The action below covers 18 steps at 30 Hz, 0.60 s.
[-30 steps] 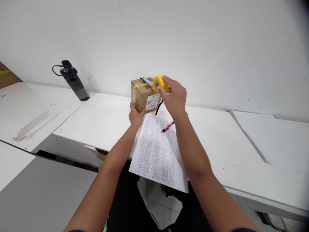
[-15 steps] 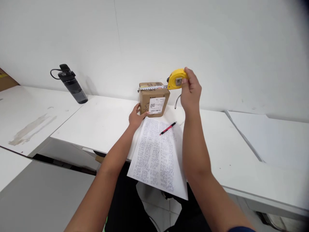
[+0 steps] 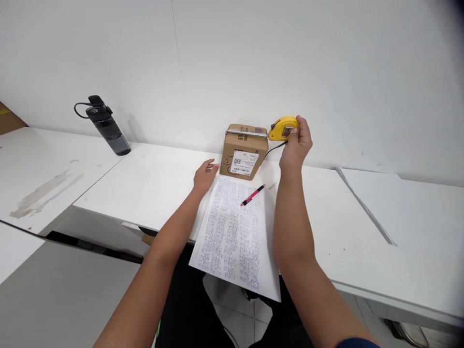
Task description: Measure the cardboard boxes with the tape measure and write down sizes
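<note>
A small cardboard box (image 3: 243, 151) with a white label stands on the white table (image 3: 326, 212) near the wall. My right hand (image 3: 295, 145) is closed round a yellow tape measure (image 3: 282, 128), held just right of the box's top, with its blade lying across the box top. Its black wrist strap hangs below. My left hand (image 3: 203, 175) hovers with fingers apart just left of the box, not touching it. A printed sheet (image 3: 235, 227) lies in front of the box, overhanging the table edge, with a red pen (image 3: 253, 195) on it.
A dark water bottle (image 3: 105, 126) leans against the wall at the left. A second white table (image 3: 39, 169) stands at the far left, with a brown box corner (image 3: 9, 121) on it. A seam in the tabletop (image 3: 366, 205) runs at the right.
The box has shifted right and turned. My left hand has let go of it and opened. My right hand has moved the tape measure right and lower.
</note>
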Each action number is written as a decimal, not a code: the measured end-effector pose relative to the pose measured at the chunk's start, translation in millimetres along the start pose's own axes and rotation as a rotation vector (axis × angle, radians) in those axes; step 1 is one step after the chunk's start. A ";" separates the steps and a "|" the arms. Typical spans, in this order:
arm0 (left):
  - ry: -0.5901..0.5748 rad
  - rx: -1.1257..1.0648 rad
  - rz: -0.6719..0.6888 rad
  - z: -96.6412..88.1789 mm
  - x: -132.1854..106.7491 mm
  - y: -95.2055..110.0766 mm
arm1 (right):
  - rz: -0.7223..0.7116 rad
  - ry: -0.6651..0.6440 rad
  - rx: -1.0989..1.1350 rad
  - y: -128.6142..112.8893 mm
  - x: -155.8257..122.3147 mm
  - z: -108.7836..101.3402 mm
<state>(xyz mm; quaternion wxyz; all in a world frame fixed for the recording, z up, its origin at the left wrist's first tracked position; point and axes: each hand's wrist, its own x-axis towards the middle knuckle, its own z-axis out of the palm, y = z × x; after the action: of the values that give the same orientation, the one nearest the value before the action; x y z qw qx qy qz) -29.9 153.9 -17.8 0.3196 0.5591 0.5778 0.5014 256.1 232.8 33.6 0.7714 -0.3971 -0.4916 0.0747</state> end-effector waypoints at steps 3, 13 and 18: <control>-0.004 0.017 0.003 -1.2 -2.4 3.7 | -0.011 0.056 0.015 6.1 -0.4 5.8; -0.016 0.043 0.003 -1.8 -2.1 6.8 | -0.003 0.026 0.093 3.0 1.7 7.0; -0.024 0.080 0.002 -2.7 -6.3 4.6 | 0.184 -0.053 0.343 -2.8 14.1 4.5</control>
<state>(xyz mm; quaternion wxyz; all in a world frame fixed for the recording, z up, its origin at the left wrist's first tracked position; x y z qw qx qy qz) -29.8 146.7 -13.9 0.3036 0.5779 0.5930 0.4714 258.8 240.5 46.2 0.8045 -0.3007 -0.4536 0.2380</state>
